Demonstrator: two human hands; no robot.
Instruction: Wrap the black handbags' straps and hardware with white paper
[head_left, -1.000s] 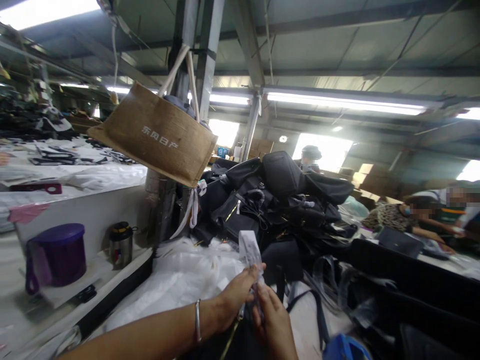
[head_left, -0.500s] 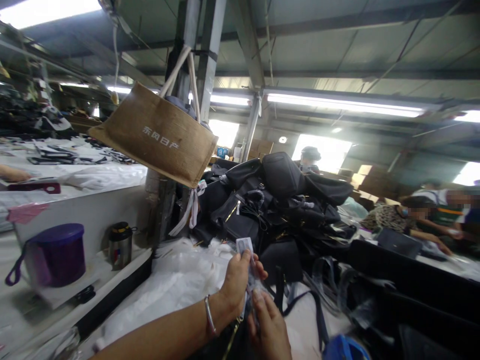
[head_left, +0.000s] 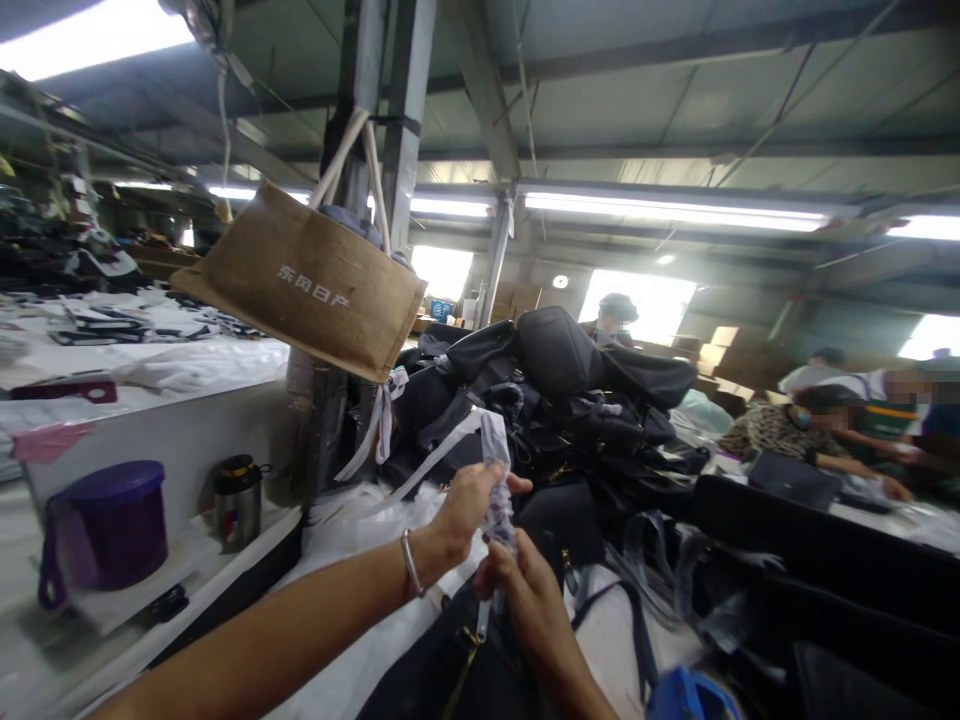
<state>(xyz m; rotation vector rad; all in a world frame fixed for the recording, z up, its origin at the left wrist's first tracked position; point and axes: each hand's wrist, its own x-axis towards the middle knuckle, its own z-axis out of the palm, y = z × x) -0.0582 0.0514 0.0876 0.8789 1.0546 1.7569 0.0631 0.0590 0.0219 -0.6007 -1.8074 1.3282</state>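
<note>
My left hand (head_left: 469, 512) is closed on a crinkled translucent plastic strip (head_left: 494, 438), whose upper end sticks up above my fingers and folds over into a pale tail running down to the left. My right hand (head_left: 529, 585) pinches the same strip lower down, close beside the left. Between both hands the plastic is bunched; whatever it may wrap is hidden. Just below lies a black bag (head_left: 420, 665) with a gold zipper (head_left: 466, 660) and a light-coloured pull tab (head_left: 482, 620). My left wrist wears a silver bracelet.
A heap of black bags (head_left: 559, 350) rises ahead. White plastic sheeting (head_left: 322, 600) lies to the left, near a purple container (head_left: 112, 525) and a metal flask (head_left: 238, 505). A brown tote (head_left: 307, 285) hangs from a post. A blue object (head_left: 690, 695) stands lower right; co-workers sit beyond.
The plastic strip now reaches higher and its tail spreads left. My right hand has moved up slightly, my left hand a little left, and more of the black bag shows below.
</note>
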